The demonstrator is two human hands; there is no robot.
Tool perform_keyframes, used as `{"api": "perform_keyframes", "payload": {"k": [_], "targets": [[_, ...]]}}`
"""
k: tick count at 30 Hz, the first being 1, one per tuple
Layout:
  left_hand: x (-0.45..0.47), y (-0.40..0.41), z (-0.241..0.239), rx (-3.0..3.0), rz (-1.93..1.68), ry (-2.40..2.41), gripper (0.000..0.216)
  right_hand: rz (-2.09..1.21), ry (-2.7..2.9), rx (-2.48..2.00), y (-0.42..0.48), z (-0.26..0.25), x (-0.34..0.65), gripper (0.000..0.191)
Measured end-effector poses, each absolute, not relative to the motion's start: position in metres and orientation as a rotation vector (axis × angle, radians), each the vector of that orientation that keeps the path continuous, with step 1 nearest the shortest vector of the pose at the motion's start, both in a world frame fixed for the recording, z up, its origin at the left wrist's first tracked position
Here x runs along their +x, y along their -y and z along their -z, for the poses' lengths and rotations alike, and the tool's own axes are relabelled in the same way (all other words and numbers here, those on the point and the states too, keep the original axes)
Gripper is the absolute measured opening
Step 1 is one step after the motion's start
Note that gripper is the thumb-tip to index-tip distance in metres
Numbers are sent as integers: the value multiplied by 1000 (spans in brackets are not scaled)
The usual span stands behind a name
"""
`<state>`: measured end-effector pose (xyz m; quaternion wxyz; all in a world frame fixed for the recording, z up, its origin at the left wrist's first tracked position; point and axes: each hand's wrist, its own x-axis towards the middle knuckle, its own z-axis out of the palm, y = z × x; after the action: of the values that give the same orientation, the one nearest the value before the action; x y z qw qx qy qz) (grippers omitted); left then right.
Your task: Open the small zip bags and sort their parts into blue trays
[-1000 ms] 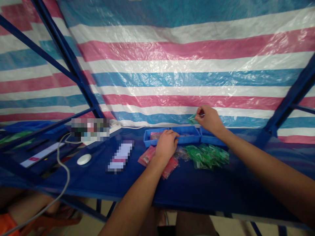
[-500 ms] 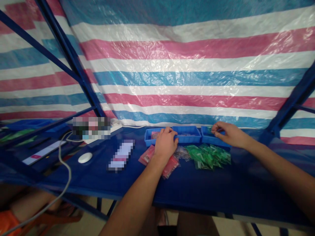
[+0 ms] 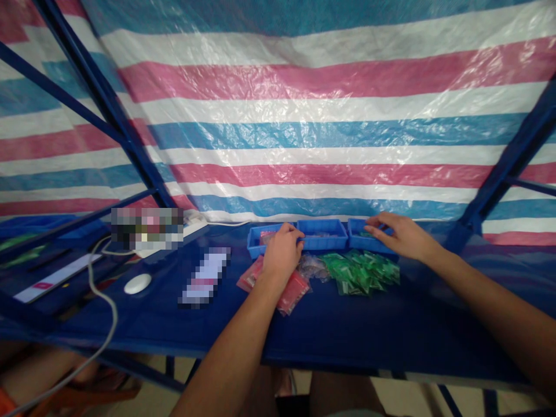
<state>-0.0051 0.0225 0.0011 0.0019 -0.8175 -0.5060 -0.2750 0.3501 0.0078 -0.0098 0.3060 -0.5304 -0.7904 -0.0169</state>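
Clearly, the blue trays (image 3: pixel 325 243) lie lengthwise, left to right.

So your left bin (image 3: pixel 256 251), middle bin (image 3: pixel 325 242) and right bin (image 3: pixel 370 244) are in a row at the back of the table (image 3: pixel 347 336), sheet (image 3: pixel 304 133) behind. In front, side by side: left pile (image 3: pixel 294 296) of packets, middle pile (image 3: pixel 313 267), right pile (image 3: pixel 360 272). Your left hand (image 3: pixel 282 250) is across the left bin's right end, right hand (image 3: pixel 403 234) over the right bin. Phone-like slab (image 3: pixel 205 277) is off left.
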Motion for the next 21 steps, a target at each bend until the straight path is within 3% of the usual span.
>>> {"api": "perform_keyframes", "payload": {"k": [5, 12, 21], "targets": [[-8, -25, -1, -2592, 890, 1571, 23, -77, 2323, -1303, -7, 17, 339, 37], [-10, -26, -1, -2644, 909, 1524, 20, 18, 2291, -1422, 0, 16, 321, 31], [-6, -23, 0, -2606, 876, 1544, 16, 151, 2321, -1334, 3, 12, 319, 40]]}}
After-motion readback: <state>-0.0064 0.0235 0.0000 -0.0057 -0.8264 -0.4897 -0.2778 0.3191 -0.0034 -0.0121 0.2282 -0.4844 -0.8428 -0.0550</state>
